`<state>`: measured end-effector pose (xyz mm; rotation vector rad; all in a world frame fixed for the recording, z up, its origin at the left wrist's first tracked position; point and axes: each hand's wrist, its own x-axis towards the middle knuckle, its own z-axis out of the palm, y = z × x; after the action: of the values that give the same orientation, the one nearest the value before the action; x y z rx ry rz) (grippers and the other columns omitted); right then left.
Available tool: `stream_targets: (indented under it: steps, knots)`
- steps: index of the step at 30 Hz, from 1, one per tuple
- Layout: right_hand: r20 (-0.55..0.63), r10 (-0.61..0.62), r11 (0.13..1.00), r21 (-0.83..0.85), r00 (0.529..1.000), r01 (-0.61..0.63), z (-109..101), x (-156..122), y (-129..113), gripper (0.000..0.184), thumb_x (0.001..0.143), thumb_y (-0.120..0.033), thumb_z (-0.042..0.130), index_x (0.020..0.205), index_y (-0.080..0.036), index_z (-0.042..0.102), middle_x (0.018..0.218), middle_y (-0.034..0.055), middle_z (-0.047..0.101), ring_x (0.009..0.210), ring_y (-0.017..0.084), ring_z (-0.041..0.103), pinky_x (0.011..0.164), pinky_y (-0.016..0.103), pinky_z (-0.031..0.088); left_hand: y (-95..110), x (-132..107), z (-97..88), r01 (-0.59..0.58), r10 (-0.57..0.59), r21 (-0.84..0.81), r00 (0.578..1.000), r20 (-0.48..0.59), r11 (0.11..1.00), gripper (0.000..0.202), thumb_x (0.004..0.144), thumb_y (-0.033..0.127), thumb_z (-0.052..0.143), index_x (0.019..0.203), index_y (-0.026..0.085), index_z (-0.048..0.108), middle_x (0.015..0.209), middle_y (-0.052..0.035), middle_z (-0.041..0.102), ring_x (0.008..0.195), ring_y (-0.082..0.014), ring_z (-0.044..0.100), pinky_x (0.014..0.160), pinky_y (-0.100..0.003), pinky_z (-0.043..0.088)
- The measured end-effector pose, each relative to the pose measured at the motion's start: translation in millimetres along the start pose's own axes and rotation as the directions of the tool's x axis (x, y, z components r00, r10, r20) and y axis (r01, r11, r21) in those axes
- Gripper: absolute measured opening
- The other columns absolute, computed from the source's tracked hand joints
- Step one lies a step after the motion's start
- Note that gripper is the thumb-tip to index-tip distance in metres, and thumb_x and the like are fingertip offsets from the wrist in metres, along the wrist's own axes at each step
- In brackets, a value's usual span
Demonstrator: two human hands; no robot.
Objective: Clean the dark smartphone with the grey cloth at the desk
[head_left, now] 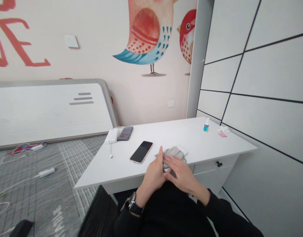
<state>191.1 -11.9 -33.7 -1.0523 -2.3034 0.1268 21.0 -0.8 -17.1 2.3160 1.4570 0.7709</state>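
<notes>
A crumpled grey cloth is at the front edge of the white table. A white flat thing shows from under its far right side; most of it is covered, so I cannot tell its kind. My left hand is at the cloth's left side, one finger pointing up across it and the others curled out of sight around the cloth. My right hand lies over the cloth, fingers stretched out and thumb apart, its tips close to my left hand. Left of the cloth rests a dark-screened smartphone.
On the white table stand a small white-and-blue bottle and, farther right, a pink slip beside crumpled white scraps. A white power strip lies at the left edge. Cables trail on the carpet, and a drawer knob sticks out below.
</notes>
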Motion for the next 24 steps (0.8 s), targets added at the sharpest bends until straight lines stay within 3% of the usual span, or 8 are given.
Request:
stream_targets:
  steps: [3, 5, 10, 12, 16, 18, 22, 24]
  knots:
    - [0.033, -0.055, 0.998, 0.038, 0.998, 0.054, 1, 0, -5, 0.070, 0.097, -0.066, 0.048, 0.146, -0.016, 0.053, 0.154, 0.0130, 0.050, 0.142, 0.029, 0.047, 0.122, 0.051, 0.034, 0, 0, -0.4, 0.039, -0.039, 0.004, 0.999, 0.014, 0.999, 0.101, 0.081, 0.017, 0.058, 0.161, 0.015, -0.003, 0.127, -0.0179, 0.066, 0.109, -0.0297, 0.068, 0.091, -0.041, 0.053]
    - [0.064, -0.047, 0.999, 0.004, 0.997, 0.047, -4, 4, 8, 0.072, 0.097, -0.066, 0.047, 0.149, -0.017, 0.050, 0.155, 0.0119, 0.049, 0.143, 0.029, 0.046, 0.122, 0.052, 0.032, -1, 0, 1.6, 0.036, -0.036, -0.003, 0.999, -0.017, 0.999, 0.102, 0.082, 0.021, 0.060, 0.161, 0.015, -0.004, 0.131, -0.0186, 0.064, 0.113, -0.0307, 0.067, 0.093, -0.042, 0.052]
    - [0.027, 0.170, 0.971, -0.173, 0.985, -0.163, -19, 13, 43, 0.073, 0.099, -0.066, 0.041, 0.153, -0.017, 0.044, 0.157, 0.0133, 0.045, 0.147, 0.032, 0.040, 0.121, 0.058, 0.031, -4, 0, 7.0, -0.031, 0.032, 0.008, 0.990, -0.137, 0.999, 0.105, 0.086, 0.035, 0.066, 0.161, 0.015, -0.005, 0.146, -0.0219, 0.052, 0.133, -0.0325, 0.054, 0.108, -0.046, 0.045]
    - [0.073, 0.122, 0.985, -0.131, 0.990, -0.112, -17, 10, 36, 0.078, 0.096, -0.069, 0.044, 0.153, -0.017, 0.043, 0.157, 0.0121, 0.044, 0.148, 0.031, 0.039, 0.123, 0.056, 0.029, -5, 0, 6.8, -0.016, 0.017, 0.005, 0.992, -0.124, 1.000, 0.105, 0.085, 0.033, 0.066, 0.161, 0.016, -0.004, 0.148, -0.0215, 0.051, 0.133, -0.0318, 0.055, 0.106, -0.045, 0.047]
    - [0.185, -0.089, 0.996, 0.041, 0.979, 0.083, -13, 5, 15, 0.084, 0.090, -0.076, 0.049, 0.153, -0.021, 0.044, 0.158, 0.0077, 0.044, 0.147, 0.027, 0.040, 0.126, 0.049, 0.025, -3, 0, 2.9, 0.037, -0.037, -0.003, 0.997, -0.067, 0.999, 0.108, 0.080, 0.023, 0.066, 0.161, 0.016, -0.006, 0.149, -0.0206, 0.050, 0.128, -0.0310, 0.059, 0.098, -0.039, 0.051]
    - [0.189, -0.039, 0.999, 0.009, 0.981, 0.038, -17, 8, 20, 0.078, 0.094, -0.073, 0.045, 0.153, -0.022, 0.045, 0.157, 0.0073, 0.046, 0.147, 0.027, 0.041, 0.124, 0.050, 0.028, -2, 0, 1.5, 0.059, -0.058, 0.014, 0.997, -0.050, 0.998, 0.108, 0.082, 0.026, 0.067, 0.161, 0.016, -0.005, 0.150, -0.0211, 0.050, 0.128, -0.0318, 0.060, 0.098, -0.039, 0.051]
    - [0.081, 0.203, 0.970, -0.152, 0.976, -0.189, -23, 12, 35, 0.078, 0.098, -0.069, 0.039, 0.154, -0.016, 0.042, 0.158, 0.0141, 0.043, 0.149, 0.032, 0.037, 0.122, 0.057, 0.028, -2, 1, 2.7, 0.069, -0.067, 0.031, 0.996, -0.065, 0.997, 0.108, 0.085, 0.036, 0.069, 0.162, 0.018, -0.005, 0.150, -0.0195, 0.051, 0.128, -0.0324, 0.059, 0.099, -0.039, 0.050]
    - [0.119, 0.132, 0.987, -0.110, 0.984, -0.119, -21, 10, 31, 0.084, 0.094, -0.074, 0.044, 0.156, -0.017, 0.039, 0.159, 0.0139, 0.041, 0.149, 0.033, 0.035, 0.124, 0.056, 0.024, -3, 1, 3.7, 0.059, -0.057, 0.034, 0.996, -0.067, 0.998, 0.107, 0.083, 0.031, 0.068, 0.162, 0.018, -0.003, 0.151, -0.0193, 0.050, 0.128, -0.0319, 0.060, 0.100, -0.039, 0.050]
